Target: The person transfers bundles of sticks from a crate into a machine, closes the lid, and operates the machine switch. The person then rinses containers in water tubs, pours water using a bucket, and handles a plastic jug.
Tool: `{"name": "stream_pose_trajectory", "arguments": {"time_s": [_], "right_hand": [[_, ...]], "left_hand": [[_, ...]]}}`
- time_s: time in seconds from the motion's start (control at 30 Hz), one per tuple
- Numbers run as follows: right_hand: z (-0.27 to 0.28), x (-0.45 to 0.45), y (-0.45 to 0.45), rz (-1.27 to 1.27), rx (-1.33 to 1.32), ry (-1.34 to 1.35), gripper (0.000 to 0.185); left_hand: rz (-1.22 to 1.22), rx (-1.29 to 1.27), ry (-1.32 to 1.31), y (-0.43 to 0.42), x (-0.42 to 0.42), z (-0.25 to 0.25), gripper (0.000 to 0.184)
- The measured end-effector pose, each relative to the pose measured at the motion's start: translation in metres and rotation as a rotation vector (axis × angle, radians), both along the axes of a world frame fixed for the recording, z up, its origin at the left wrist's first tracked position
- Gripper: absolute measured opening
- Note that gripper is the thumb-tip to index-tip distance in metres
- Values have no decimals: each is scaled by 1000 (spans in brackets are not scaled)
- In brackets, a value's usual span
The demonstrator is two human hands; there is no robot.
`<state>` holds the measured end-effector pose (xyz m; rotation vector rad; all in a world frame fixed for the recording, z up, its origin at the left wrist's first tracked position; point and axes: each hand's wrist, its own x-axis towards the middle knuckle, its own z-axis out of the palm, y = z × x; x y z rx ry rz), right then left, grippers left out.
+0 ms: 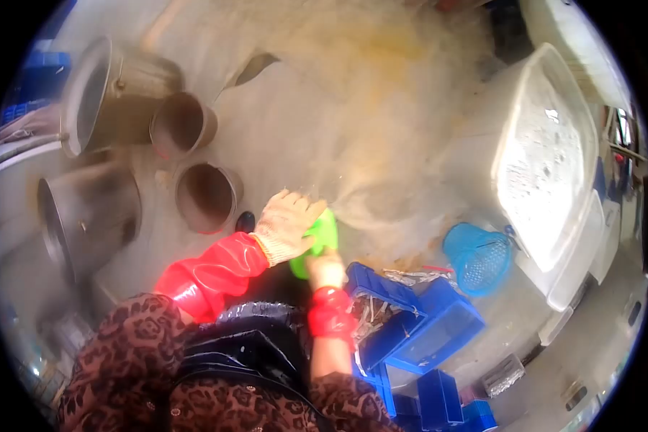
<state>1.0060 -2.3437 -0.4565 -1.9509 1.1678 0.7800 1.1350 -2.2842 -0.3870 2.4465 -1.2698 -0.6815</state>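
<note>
A bright green object (325,232) is between my two hands at the middle of the view; its exact shape is partly covered. My left hand (286,225), in a pale knitted glove below a red sleeve cover, has its fingers curled over the green object's upper left side. Lower down, my right hand (327,269), with a red cuff at the wrist, grips the same object near its lower edge. A black apron (255,345) lies beneath my forearms.
Metal pots (122,108) and two brown buckets (207,196) stand on the wet floor at left. Blue bins (439,324), one holding thin strips, sit at lower right. Beyond them are a blue mesh basket (482,259) and a large white tub of water (507,165).
</note>
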Motion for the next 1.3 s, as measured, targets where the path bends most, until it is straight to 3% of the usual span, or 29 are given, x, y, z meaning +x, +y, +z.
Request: {"name": "stream_pose_trajectory", "arguments": {"time_s": [0.03, 0.13, 0.17, 0.2, 0.3, 0.37, 0.43, 0.63, 0.67, 0.7, 0.77, 0.8, 0.83, 0.87, 0.9, 0.93, 0.97, 1.0, 1.03, 1.07, 1.1, 1.17, 1.23, 1.3], "right_hand": [[26, 6, 15, 24, 0, -66, 29], [97, 18, 55, 145, 57, -105, 27], [124, 21, 66, 211, 77, -144, 29], [147, 26, 72, 239, 79, -154, 27], [229, 44, 102, 369, 75, -146, 23], [276, 50, 121, 456, 41, -104, 25], [290, 44, 154, 495, -60, -151, 27], [304, 58, 245, 443, -228, -102, 30], [318, 61, 259, 360, -227, -117, 30], [331, 67, 277, 271, -226, -132, 31], [327, 65, 294, 301, -293, -103, 31], [329, 71, 306, 281, -368, -70, 30], [272, 73, 305, 306, -371, -70, 30], [261, 85, 299, 204, -349, -109, 30], [283, 84, 313, 98, -326, -155, 30], [223, 96, 242, 118, -286, -228, 30], [201, 94, 214, 147, -297, -223, 30], [190, 92, 209, 52, -279, -243, 29], [180, 93, 206, -47, -259, -265, 28], [217, 81, 235, -21, -224, -273, 28], [240, 77, 234, -55, -149, -298, 28], [239, 81, 237, -72, -66, -316, 27], [236, 75, 240, 23, -66, -362, 26], [238, 76, 251, 101, -73, -329, 25]], "left_hand": [[-108, 34, -48, 9, 5, 3, 35], [-363, 569, -100, 42, 9, 45, 9], [-403, 727, -95, 50, 12, 73, 6], [-406, 694, -125, 55, 16, 94, 6], [-563, 975, -3, 91, 31, 163, 15], [-384, 731, 23, 124, 39, 223, 25], [-240, 648, 203, 163, 49, 275, 31], [316, 177, 456, 344, 75, 296, 40], [479, 146, 758, 374, 81, 314, 37], [620, 83, 882, 407, 84, 320, 27], [795, -249, 1251, 465, 80, 309, 14], [646, -400, 1053, 497, 71, 296, 8], [491, -517, 849, 502, 62, 237, 4], [713, -596, 1298, 502, 62, 221, 7], [655, -703, 1309, 521, 46, 226, 3], [879, -788, 1521, 460, 43, 182, 3], [1076, -865, 1763, 434, 30, 172, 7], [1090, -896, 1770, 432, 18, 143, 7], [748, -989, 1821, 434, 12, 97, 12], [431, -1044, 1805, 465, -10, 121, 17], [455, -1056, 1787, 461, -23, 147, 17], [780, -975, 1466, 463, -40, 160, 19], [885, -876, 1544, 468, -44, 169, 14], [324, -715, 1672, 476, -39, 151, 12]]}}
